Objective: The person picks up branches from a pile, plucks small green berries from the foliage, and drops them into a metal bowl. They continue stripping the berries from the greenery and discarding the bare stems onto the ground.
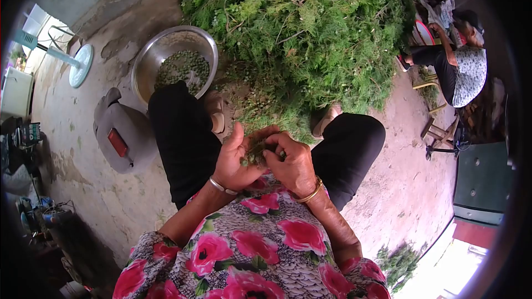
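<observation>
Lower middle of the frame, left hand [235,159]'s half open, palm up, cupping a green sprig [255,154] with berries. Right hand [292,163]'s curled over it, fingers pinched at the sprig. Steel bowl [145,68] of berries sits upper left, 1 big green pile [310,33] beside it.

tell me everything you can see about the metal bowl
The metal bowl is round, wide and silvery, with a shiny rolled-looking rim. It rests on the floor beside the pile of leafy branches. Small round green pieces cover part of its bottom, leaving bare metal on the far left. The left trouser leg hides a bit of its near edge; whether they touch is unclear. Neither the left hand nor the right hand touches it.
</observation>
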`<state>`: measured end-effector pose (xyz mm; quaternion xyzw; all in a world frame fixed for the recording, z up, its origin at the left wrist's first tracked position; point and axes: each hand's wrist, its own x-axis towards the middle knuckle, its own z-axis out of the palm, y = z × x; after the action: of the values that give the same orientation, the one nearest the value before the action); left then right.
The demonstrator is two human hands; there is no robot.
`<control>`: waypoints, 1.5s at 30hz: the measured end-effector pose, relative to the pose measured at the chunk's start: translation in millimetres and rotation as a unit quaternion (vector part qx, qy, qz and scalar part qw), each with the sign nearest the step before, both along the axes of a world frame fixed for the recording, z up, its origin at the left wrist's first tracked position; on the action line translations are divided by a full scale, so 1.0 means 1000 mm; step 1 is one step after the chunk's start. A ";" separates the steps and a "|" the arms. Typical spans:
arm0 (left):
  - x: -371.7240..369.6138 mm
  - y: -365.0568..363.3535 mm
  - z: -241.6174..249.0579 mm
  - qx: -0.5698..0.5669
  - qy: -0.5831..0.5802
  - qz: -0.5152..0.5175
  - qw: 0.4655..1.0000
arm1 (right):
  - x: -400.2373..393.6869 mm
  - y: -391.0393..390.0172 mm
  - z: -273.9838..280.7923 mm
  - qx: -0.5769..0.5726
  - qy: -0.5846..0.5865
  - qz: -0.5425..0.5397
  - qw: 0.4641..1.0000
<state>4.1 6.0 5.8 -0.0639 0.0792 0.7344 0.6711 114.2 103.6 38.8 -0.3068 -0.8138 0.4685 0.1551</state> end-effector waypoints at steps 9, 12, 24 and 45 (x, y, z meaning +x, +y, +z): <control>0.003 0.000 0.004 -0.054 0.036 0.001 0.998 | 0.000 -0.003 0.000 -0.008 0.047 -0.018 0.999; 0.000 -0.002 0.005 -0.049 0.014 0.002 0.999 | 0.004 0.003 0.012 -0.091 0.057 -0.030 0.994; -0.002 0.007 0.002 0.090 -0.007 0.017 0.996 | 0.017 0.016 0.016 -0.496 0.152 -0.089 0.851; -0.003 0.006 -0.002 -0.038 -0.028 0.024 0.999 | 0.007 0.007 0.017 -0.343 0.137 -0.003 0.929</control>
<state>1.2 11.7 3.7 -0.1122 0.0868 0.7444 0.6525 121.5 110.3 56.1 -0.2763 -0.5733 0.7562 0.1519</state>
